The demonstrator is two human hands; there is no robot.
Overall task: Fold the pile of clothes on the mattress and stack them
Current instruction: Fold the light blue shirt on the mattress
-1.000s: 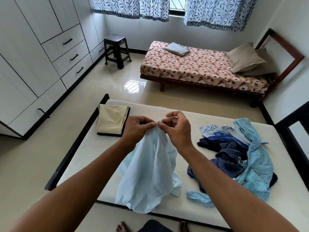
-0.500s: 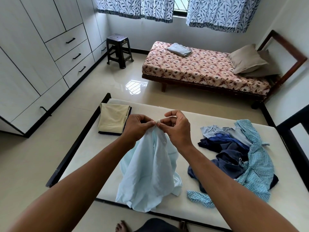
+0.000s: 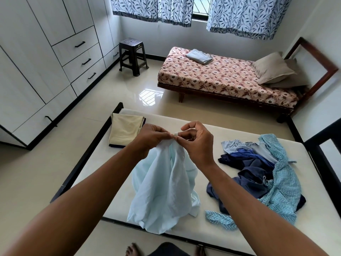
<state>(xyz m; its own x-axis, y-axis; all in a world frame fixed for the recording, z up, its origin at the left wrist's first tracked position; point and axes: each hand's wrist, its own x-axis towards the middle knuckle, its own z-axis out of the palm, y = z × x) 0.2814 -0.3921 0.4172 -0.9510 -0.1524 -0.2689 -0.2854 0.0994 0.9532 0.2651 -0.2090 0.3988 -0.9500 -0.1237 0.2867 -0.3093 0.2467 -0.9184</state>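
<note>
A pale blue shirt hangs bunched above the white mattress, its lower edge draping over the mattress's near side. My left hand and my right hand pinch its top edge close together, fingertips almost touching. To the right lies a loose pile of clothes: dark blue, grey-blue and a teal zigzag-patterned garment. At the mattress's far left corner rests a folded stack, cream on top with a dark piece beneath.
A black bed frame edges the mattress. Beyond it are glossy floor tiles, a floral bed with pillows and a folded cloth, a dark plastic stool, and white wardrobes on the left. My feet show at the bottom edge.
My hands stay pinched on the shirt's top edge with only slight finger shifts. The camera view has tilted a little; the clothes on the mattress have not moved.
</note>
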